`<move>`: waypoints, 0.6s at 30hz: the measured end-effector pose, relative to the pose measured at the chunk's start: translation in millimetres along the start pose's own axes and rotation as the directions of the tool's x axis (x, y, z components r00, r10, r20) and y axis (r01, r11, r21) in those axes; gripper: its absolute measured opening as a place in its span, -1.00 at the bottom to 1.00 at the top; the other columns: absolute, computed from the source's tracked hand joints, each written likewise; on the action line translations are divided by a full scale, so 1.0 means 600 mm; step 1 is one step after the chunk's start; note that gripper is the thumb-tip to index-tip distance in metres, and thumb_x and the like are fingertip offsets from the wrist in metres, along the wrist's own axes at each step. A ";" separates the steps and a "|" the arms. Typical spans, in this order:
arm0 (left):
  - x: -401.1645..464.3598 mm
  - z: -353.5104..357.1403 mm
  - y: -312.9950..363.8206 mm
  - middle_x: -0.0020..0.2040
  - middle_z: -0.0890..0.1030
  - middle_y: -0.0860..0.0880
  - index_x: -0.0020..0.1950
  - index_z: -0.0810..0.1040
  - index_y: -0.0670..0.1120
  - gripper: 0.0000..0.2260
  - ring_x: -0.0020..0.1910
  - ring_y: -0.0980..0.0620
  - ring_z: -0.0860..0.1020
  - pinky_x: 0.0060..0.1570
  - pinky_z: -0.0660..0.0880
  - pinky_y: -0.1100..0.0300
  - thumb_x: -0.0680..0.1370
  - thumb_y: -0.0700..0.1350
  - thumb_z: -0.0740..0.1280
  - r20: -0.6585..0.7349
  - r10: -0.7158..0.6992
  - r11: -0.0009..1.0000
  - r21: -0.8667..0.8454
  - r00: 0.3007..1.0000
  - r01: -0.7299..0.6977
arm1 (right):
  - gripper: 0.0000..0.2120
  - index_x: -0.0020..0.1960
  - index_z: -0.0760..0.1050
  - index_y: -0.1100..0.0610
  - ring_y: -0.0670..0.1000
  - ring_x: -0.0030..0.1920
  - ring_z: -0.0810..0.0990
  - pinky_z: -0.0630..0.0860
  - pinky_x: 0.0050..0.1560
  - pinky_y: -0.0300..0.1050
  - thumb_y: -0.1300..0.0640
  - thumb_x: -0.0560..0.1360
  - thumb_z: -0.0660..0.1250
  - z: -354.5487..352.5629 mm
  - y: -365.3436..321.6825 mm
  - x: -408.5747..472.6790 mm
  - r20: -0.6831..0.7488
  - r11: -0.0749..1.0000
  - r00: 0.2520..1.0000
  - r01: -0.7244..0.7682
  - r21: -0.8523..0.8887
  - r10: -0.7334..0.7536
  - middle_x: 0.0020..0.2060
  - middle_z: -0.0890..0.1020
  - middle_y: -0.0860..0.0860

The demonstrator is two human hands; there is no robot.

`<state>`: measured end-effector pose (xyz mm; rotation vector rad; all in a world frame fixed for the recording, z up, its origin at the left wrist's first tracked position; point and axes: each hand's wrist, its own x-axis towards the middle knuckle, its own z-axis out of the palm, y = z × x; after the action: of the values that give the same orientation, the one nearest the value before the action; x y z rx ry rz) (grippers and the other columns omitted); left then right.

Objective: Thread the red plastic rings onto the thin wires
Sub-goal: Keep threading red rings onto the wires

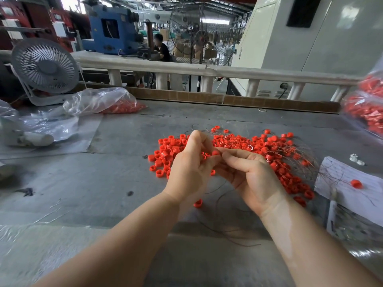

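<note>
Both hands meet over the table: the right hand pinches a red ring, the left hand curls around rings and seemingly a wire. The pile of rings lies at twelve o'clock. A loose grip could drop the ring; tangled wires could snag.

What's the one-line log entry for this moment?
left hand: holds rings | right hand: pinches red ring | ring pile: on table

Rings bright red, heap on grey table. Wires thin, dark brown. Clear bag w/ red rings inside. Desk fan grey grille, white stand. Paper white w/ faint lines, one red ring on it. Bg machine blue.
</note>
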<state>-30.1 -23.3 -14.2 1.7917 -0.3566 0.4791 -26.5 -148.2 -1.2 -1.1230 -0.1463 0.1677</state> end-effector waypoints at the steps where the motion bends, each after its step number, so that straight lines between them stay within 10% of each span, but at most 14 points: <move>1: 0.001 0.000 0.000 -0.37 0.47 0.17 -0.20 0.31 0.06 -0.67 -0.49 0.19 0.34 -0.42 0.33 0.30 0.47 -0.31 0.38 -0.011 -0.020 0.999 -0.043 1.000 0.020 | -0.79 -0.16 0.63 0.26 0.00 -0.29 0.65 0.59 -0.21 -0.21 0.24 0.25 0.32 -0.001 0.000 0.000 -0.001 1.000 1.000 -0.002 -0.018 0.002 -0.27 0.69 0.12; 7: 0.001 0.003 -0.001 -0.31 0.50 -0.10 -0.23 0.29 0.07 -0.58 -0.41 0.25 0.43 -0.37 0.36 0.40 0.39 -0.38 0.43 -0.019 -0.034 0.993 -0.115 0.999 0.031 | -0.73 -0.08 0.58 0.33 -0.04 -0.27 0.64 0.58 -0.20 -0.22 0.21 0.29 0.28 -0.001 0.000 -0.001 0.008 0.998 1.000 -0.010 -0.062 0.010 -0.21 0.69 0.13; 18: 0.000 0.001 -0.012 -0.33 0.46 0.35 -0.23 0.27 0.16 -0.61 -0.45 0.23 0.37 -0.43 0.29 0.42 0.47 -0.28 0.36 -0.034 0.067 0.992 0.106 0.997 -0.063 | -0.82 -0.28 0.67 0.21 0.01 -0.30 0.66 0.60 -0.20 -0.19 0.23 0.29 0.29 0.002 0.000 -0.001 -0.027 1.000 0.999 -0.019 -0.016 0.018 -0.30 0.68 0.12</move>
<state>-26.6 -22.1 -20.4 1.8744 -0.3707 0.5856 -27.2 -147.2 -1.0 -1.1423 -0.1134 0.1678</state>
